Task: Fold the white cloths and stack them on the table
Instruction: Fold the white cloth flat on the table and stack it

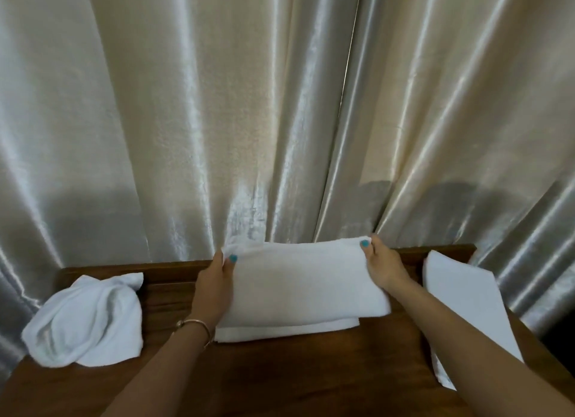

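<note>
Fingers [368,245] of the right hand [384,265] and of the left hand [214,279] pinch the far corners of a white cloth [298,279], lifted above its lower layer, which lies at the middle of the wooden surface [311,373]; the fold appears half made; to the right, one folded cloth [466,298] lies flat near the surface's edge, seemingly the start of the stack; to the left, a crumpled cloth [90,320] awaits folding; no containers are in view; a pale satin curtain [217,105] hangs behind.
</note>
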`<action>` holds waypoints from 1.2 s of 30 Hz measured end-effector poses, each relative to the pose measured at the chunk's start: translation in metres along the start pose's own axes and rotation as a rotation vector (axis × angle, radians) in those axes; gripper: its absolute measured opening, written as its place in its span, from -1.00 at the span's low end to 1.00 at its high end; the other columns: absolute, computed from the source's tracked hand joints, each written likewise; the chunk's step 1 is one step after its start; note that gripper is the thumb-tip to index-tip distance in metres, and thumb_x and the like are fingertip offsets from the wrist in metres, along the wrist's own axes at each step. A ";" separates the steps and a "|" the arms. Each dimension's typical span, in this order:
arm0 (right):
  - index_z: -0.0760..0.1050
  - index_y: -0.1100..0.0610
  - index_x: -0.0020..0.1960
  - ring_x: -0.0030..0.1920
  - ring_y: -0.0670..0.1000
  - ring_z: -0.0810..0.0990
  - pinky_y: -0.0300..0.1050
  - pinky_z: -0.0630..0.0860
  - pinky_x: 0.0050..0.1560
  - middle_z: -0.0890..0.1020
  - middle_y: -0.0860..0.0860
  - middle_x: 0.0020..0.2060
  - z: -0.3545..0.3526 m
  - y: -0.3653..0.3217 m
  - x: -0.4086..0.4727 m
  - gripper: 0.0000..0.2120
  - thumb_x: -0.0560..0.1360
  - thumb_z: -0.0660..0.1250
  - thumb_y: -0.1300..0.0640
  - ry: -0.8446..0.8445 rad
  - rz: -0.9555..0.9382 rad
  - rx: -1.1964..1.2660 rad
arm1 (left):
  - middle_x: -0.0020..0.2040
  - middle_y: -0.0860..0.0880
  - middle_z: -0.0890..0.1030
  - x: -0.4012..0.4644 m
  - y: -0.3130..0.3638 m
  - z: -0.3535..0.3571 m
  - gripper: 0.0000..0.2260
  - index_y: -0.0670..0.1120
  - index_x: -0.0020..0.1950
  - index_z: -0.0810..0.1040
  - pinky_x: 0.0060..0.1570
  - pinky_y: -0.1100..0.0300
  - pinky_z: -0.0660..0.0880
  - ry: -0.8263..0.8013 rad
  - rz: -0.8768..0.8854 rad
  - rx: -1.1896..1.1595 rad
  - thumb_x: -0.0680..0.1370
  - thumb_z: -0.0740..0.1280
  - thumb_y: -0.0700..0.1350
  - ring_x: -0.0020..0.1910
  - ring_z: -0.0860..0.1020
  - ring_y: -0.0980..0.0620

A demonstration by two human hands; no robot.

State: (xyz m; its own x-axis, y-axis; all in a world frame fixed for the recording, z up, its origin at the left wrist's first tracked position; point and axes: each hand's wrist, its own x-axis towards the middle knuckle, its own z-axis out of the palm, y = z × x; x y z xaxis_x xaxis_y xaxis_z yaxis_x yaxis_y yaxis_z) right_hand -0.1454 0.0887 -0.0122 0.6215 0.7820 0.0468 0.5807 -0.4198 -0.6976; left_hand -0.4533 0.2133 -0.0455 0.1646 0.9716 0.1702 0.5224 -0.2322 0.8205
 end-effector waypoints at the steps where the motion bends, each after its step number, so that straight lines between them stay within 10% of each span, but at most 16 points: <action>1: 0.39 0.13 0.22 0.00 0.20 0.53 -0.03 0.40 -0.05 0.58 0.22 0.09 0.011 0.003 0.012 -0.67 0.65 0.01 -0.05 -0.012 0.004 -0.034 | -0.31 -0.01 0.55 0.007 -0.009 0.007 -0.77 -0.05 -0.10 0.42 -0.41 0.23 0.36 -0.014 -0.029 0.001 0.63 0.14 0.06 -0.34 0.52 0.07; 12: 0.37 0.18 0.21 0.15 0.33 0.51 0.05 0.43 0.06 0.56 0.30 0.13 0.119 0.063 0.083 -0.71 0.65 0.00 0.05 -0.105 0.133 -0.353 | 0.24 -0.19 0.55 0.054 -0.100 0.072 -0.66 -0.09 0.39 0.40 0.05 0.19 0.32 -0.195 -0.201 0.034 0.64 0.15 -0.01 0.20 0.50 -0.21; 30: 0.37 0.16 0.19 -0.37 0.12 0.42 -0.13 0.27 -0.38 0.46 0.08 -0.35 0.165 0.096 0.067 -0.71 0.65 0.03 0.00 0.125 0.069 -0.627 | 0.10 -0.25 0.60 0.052 -0.125 0.095 -0.58 -0.10 0.44 0.29 -0.02 -0.01 0.51 -0.232 -0.150 0.500 0.65 0.04 0.07 0.04 0.57 -0.26; 36: 0.38 0.21 0.16 0.03 0.26 0.51 0.13 0.40 0.05 0.53 0.23 0.05 0.164 0.063 0.046 -0.64 0.53 0.19 -0.06 0.391 -0.012 -0.614 | 0.25 -0.23 0.49 0.033 -0.088 0.112 -0.59 -0.20 0.41 0.31 0.23 -0.10 0.36 0.096 0.090 0.780 0.57 0.18 -0.11 0.24 0.45 -0.23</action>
State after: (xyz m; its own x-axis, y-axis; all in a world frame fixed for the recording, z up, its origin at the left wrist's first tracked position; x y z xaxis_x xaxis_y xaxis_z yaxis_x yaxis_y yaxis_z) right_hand -0.1666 0.1734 -0.1710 0.6888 0.6145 0.3846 0.7078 -0.6848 -0.1734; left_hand -0.4007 0.2607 -0.1732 0.1799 0.9388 0.2936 0.9522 -0.2411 0.1875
